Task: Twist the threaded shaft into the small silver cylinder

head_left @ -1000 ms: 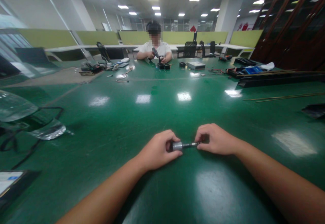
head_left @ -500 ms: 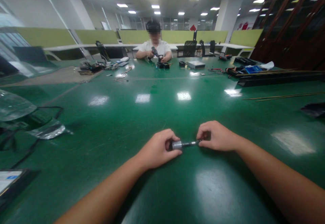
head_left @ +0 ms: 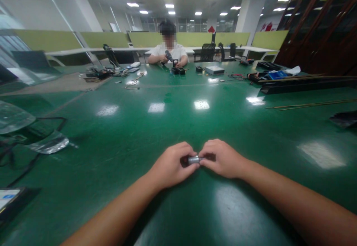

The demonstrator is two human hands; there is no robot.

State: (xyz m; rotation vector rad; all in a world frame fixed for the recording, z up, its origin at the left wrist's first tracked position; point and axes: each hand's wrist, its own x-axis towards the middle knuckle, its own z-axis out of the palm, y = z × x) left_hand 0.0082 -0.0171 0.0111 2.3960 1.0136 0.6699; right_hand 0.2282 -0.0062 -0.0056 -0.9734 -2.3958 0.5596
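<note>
My left hand (head_left: 175,164) is closed round a small silver metal cylinder (head_left: 193,159), thumb in front and fingers behind. From the cylinder's right end comes a thin metal rod (head_left: 200,159), of which only a short bit shows. My right hand (head_left: 221,158) pinches this rod close to the cylinder, its fingertips almost touching those of the left. The rest of the rod is hidden by the right fingers. Both hands are low over the green table (head_left: 167,127).
Across the table a person (head_left: 169,52) holds a power drill (head_left: 169,55) over black parts (head_left: 177,70). On the left lie a clear plastic bottle (head_left: 51,142) and a screen device (head_left: 11,199). Thin rods (head_left: 315,104) and a black channel (head_left: 304,84) lie on the right.
My right hand has slid left along the rod, from its far end up to the cylinder, covering most of the rod. My left hand keeps its hold on the cylinder.
</note>
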